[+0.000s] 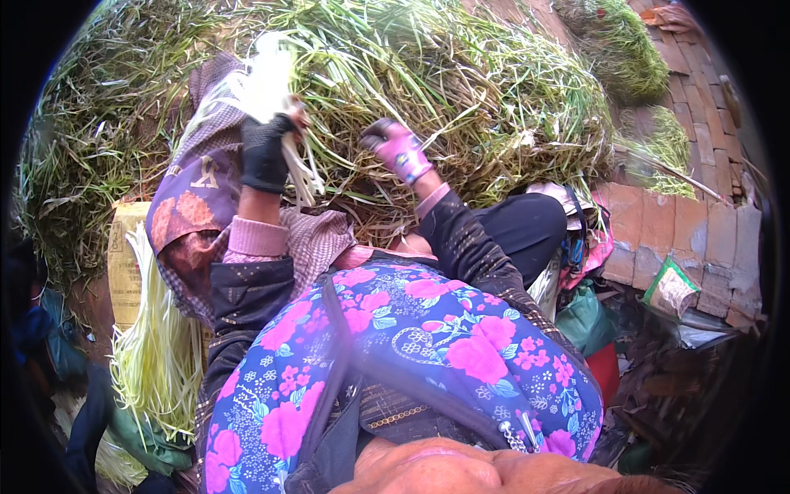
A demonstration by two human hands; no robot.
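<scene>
My left hand (268, 148), in a black glove with bare fingertips, is closed around a bunch of pale chives (276, 78). The bunch is white and overexposed, and some stems hang below the hand. To the right, my right hand (399, 152) wears a pink patterned glove with dark fingertips. Its fingers are loosely bent and apart, with nothing visible in them, just in front of a large heap of long green leaves (485, 99). A checked cloth (197, 165) covers my left leg under the bunch.
More pale yellow chives (156, 354) lie at my left side by a yellow printed sack (127, 263). Paving bricks (658, 230) run along the right, with a small clear packet (671, 288) on them. Smaller green heaps (617, 49) lie at the far right. A green bag (586, 321) sits beside me.
</scene>
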